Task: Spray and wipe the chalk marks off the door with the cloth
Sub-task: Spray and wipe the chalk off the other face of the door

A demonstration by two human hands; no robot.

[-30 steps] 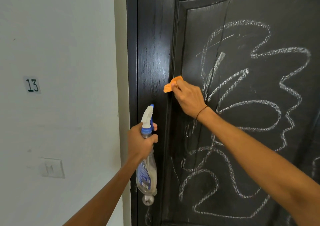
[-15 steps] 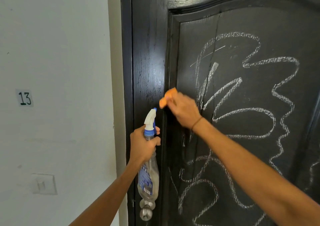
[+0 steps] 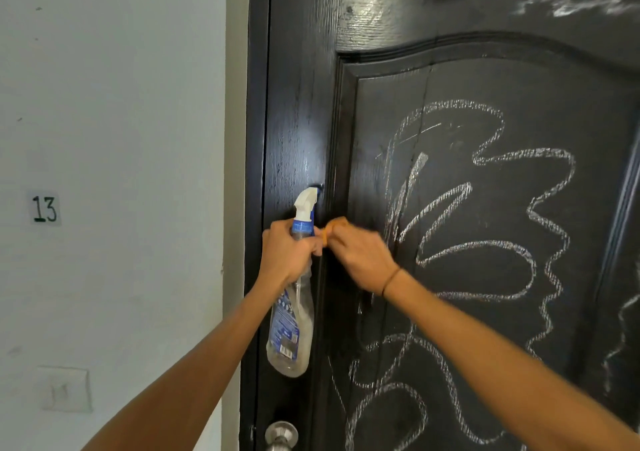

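Note:
A black panelled door (image 3: 301, 115) fills the right side, with looping white chalk marks (image 3: 485, 250) across its panel. My left hand (image 3: 285, 255) grips the neck of a clear spray bottle (image 3: 292, 329) with a white and blue nozzle, held upright against the door's left stile. My right hand (image 3: 360, 255) is closed on a small orange cloth (image 3: 330, 229), pressed at the panel's left moulding right beside the bottle. Most of the cloth is hidden inside the fist.
A white wall (image 3: 121, 121) lies left of the door frame, with a small label reading 13 (image 3: 45, 210) and a light switch (image 3: 65, 390) below. A metal door knob (image 3: 281, 435) sits at the bottom, under the bottle.
My right hand with the cloth has slid down the panel's left edge to just beside the bottle. The view has tilted up, showing more of the door's top.

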